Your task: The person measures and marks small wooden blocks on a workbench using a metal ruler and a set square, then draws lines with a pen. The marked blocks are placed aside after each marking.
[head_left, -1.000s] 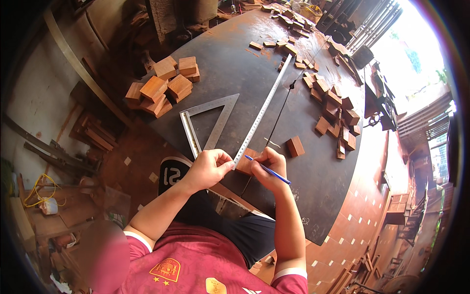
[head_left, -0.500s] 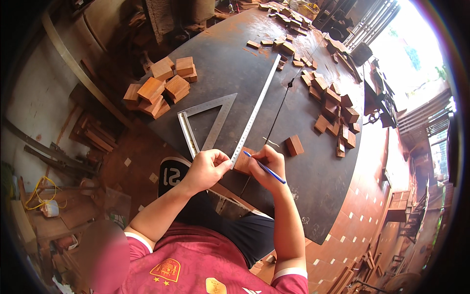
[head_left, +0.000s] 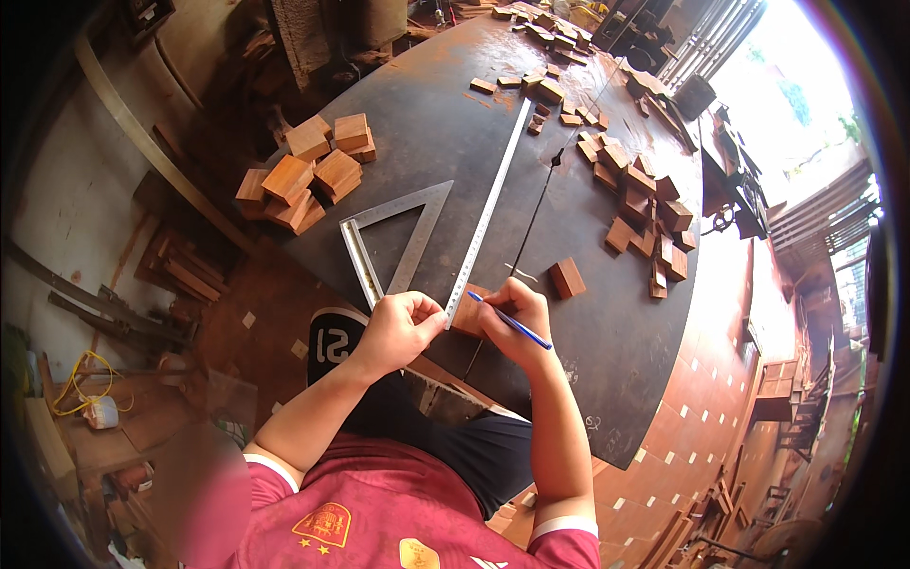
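My left hand point(head_left: 406, 327) pinches the near end of a long metal ruler point(head_left: 488, 213), which stretches away across the dark table. A reddish wooden block point(head_left: 467, 315) lies against the ruler's right edge at the near end. My right hand point(head_left: 517, 318) holds a blue pen point(head_left: 519, 327), its tip over the block, while the fingers partly cover the block. Whether the tip touches the wood I cannot tell. Just beyond my left hand lies a metal triangle square point(head_left: 414, 242). Another wooden block point(head_left: 567, 278) rests to the right of my right hand.
The dark tabletop point(head_left: 607, 379) has a thin seam running lengthwise. A pile of larger blocks point(head_left: 303, 175) sits at its left edge, and a heap of darker blocks point(head_left: 649, 213) along the right. Several small blocks point(head_left: 550, 38) lie at the far end.
The view has shifted slightly, so the table's things appear a little further left. Both hands keep their hold on ruler and pen; the pen stays over the block.
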{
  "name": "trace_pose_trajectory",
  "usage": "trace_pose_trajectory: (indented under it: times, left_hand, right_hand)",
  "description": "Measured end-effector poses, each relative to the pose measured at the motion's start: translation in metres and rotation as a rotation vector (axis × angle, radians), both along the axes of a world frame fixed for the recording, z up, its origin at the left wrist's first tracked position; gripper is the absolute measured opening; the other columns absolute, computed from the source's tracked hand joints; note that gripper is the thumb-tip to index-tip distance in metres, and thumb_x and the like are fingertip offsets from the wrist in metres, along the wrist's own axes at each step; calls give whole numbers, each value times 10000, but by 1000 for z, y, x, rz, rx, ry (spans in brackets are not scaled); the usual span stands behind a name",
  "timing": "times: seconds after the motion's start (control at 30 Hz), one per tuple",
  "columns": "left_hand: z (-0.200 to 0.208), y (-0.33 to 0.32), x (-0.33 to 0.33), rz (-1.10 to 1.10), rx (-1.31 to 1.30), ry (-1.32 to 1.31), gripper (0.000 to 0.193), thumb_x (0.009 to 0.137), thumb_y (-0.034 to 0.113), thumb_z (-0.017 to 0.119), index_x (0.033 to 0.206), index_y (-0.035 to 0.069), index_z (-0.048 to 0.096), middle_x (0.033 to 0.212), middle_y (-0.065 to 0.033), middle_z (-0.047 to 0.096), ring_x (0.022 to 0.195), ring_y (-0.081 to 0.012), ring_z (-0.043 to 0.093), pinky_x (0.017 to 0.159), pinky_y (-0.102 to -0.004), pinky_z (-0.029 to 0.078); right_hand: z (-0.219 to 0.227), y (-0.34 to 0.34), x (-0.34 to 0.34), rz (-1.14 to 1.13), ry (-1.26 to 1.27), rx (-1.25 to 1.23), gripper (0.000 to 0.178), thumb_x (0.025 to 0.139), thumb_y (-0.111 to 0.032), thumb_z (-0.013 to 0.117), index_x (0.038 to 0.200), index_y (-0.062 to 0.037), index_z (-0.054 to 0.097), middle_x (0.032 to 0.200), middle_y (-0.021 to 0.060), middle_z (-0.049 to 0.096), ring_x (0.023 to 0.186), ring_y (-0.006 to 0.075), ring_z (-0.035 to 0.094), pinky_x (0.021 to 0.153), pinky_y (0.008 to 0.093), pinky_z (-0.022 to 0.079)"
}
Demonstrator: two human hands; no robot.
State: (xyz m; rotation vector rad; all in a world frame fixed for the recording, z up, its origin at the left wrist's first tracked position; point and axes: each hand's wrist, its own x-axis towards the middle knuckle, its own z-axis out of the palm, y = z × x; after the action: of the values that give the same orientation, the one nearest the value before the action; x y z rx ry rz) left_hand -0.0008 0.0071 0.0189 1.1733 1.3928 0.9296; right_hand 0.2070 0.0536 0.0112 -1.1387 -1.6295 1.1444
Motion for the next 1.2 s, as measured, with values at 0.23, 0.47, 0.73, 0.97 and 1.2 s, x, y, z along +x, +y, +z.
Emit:
trace_pose_trajectory:
  times: [0.23, 0.47, 0.73, 0.97, 1.2]
  left_hand:
    - [-3, 0, 1, 24, 20, 7, 150, 912, 117, 721, 903, -32, 712, 755, -36, 705, 668, -57, 629, 619, -238, 517]
    - [-2, -1, 3, 50, 19, -8, 145, 905, 111, 722, 900, -33, 714, 742, -37, 705, 654, -63, 633, 608, -239, 517]
    - [-4, -1, 4, 56, 25, 39, 142, 892, 104, 724, 886, -38, 715, 732, -54, 712, 651, -73, 644, 607, -246, 522]
    - [0, -2, 7, 66, 39, 61, 133, 885, 92, 715, 871, -40, 712, 722, -57, 711, 643, -73, 645, 602, -246, 522]
    - [-1, -2, 7, 73, 31, 64, 124, 886, 82, 708, 863, -40, 709, 719, -56, 710, 633, -69, 641, 592, -243, 520]
  right_hand:
    - [1, 0, 0, 5, -17, -6, 121, 840, -4, 709, 786, 5, 601, 689, -13, 624, 640, 10, 537, 533, 214, 420]
    - [3, 0, 0, 10, -21, -2, 126, 838, -6, 711, 781, -1, 598, 690, -18, 620, 638, 7, 528, 533, 213, 415]
    - [2, 0, 1, 55, 26, -34, 158, 842, -26, 724, 779, 13, 584, 653, 9, 610, 631, 23, 544, 527, 239, 434]
    - [3, -1, 1, 76, 27, -22, 171, 862, -19, 733, 785, -7, 581, 701, -36, 599, 652, -2, 509, 537, 208, 399]
    - [-1, 0, 2, 94, 17, -45, 167, 865, -17, 732, 787, -3, 586, 706, -28, 613, 658, 3, 523, 539, 210, 408]
